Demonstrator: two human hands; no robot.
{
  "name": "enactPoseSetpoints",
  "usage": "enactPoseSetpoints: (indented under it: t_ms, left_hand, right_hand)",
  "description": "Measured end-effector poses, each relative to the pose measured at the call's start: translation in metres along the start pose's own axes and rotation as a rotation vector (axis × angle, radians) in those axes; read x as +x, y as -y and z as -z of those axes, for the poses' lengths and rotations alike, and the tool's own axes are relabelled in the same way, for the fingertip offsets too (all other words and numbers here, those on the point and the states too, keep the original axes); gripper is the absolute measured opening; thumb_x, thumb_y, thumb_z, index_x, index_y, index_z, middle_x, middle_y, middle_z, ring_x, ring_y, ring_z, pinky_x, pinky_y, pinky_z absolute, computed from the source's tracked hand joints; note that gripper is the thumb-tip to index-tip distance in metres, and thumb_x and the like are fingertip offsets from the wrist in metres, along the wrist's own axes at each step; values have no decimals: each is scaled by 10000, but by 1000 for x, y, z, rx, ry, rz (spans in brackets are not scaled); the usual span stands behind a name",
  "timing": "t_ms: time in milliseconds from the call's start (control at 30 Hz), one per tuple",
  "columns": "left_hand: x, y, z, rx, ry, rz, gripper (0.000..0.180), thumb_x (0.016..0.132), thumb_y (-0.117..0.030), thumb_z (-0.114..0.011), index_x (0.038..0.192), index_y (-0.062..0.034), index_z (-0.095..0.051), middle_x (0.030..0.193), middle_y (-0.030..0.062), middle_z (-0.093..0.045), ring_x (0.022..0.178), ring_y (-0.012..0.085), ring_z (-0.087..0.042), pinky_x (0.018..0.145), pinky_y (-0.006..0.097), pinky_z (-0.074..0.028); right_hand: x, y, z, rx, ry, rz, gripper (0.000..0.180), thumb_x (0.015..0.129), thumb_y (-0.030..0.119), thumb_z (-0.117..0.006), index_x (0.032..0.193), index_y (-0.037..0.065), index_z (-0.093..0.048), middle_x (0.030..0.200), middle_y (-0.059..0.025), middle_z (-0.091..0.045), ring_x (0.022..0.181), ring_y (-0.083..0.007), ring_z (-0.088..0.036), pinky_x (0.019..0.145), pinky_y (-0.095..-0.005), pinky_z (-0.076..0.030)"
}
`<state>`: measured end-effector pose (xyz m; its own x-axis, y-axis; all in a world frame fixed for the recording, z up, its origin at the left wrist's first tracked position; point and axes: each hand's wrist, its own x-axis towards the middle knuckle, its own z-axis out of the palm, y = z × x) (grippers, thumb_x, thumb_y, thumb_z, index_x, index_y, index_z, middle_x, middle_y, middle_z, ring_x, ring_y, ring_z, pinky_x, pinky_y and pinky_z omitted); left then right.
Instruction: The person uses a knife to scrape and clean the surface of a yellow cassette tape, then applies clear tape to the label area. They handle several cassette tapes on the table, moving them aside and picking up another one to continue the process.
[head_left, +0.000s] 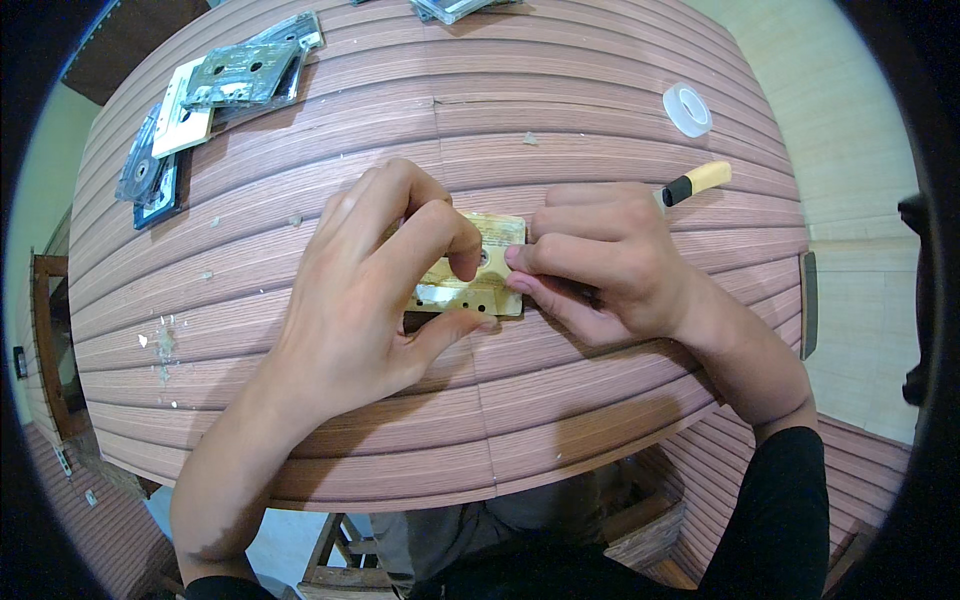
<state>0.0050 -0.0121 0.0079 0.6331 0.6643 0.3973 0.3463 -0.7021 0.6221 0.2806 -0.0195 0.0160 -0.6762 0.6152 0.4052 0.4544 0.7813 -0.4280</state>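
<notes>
Hands together on the yellowed cassette — we pinch with left hand, right hand steadying, pressing gently, evenly.

Bench: wood-grain laminate in reddish-brown planks, with pale crumbs and flecks scattered mostly toward its left side. Far left corner carries a loose pile of cassette tapes, clear, grey and one cream, overlapping each other; more cassettes lie cut off at the far edge. On the right side, a roll of clear tape lies flat, and nearer, a tool with a yellow-and-black handle.
</notes>
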Motion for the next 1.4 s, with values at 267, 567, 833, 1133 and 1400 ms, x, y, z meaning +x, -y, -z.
enactPoseSetpoints:
  t_ms: [267,567,833,1133,1400]
  left_hand:
    - [0,5,0,9,-17,0,649,723,-208,-1033,1243,-40,-682,1195,148,-644,1100,337,-667,911,425,-562]
    - [3,9,2,7,57,27,810,777,-353,-1007,1492,-79,-740,1429,120,-726,1257,371,-662,1137,514,-520]
    - [2,1,3,64,121,42,465,798,-269,-987,1255,-232,-913,1428,108,-704,1331,367,-599,1147,524,-490]
    - [3,-2,4,51,117,72,465,764,-210,-996,1223,-235,-928,1420,113,-702,1323,360,-600,1146,524,-481]
    - [3,0,4,6,54,35,544,753,-315,-1038,1250,-145,-896,1391,119,-713,1336,340,-622,1147,497,-476]
  right_hand:
    - [-2,0,0,79,-12,13,232,915,204,-905,894,107,-695,801,-52,-622,688,-300,-650,552,-458,-477]
    - [-1,-3,5,34,-53,188,266,865,202,-994,906,55,-776,753,-38,-664,600,-209,-602,515,-378,-409]
    - [-1,-13,14,30,-58,152,267,883,230,-988,937,54,-794,766,-53,-693,612,-217,-623,539,-363,-430]
    - [3,3,18,113,-180,27,265,900,227,-976,967,44,-797,767,-74,-681,645,-248,-656,560,-377,-452]
    - [2,5,20,48,-74,-43,170,976,130,-897,1090,27,-822,882,-98,-760,750,-259,-712,648,-382,-506]
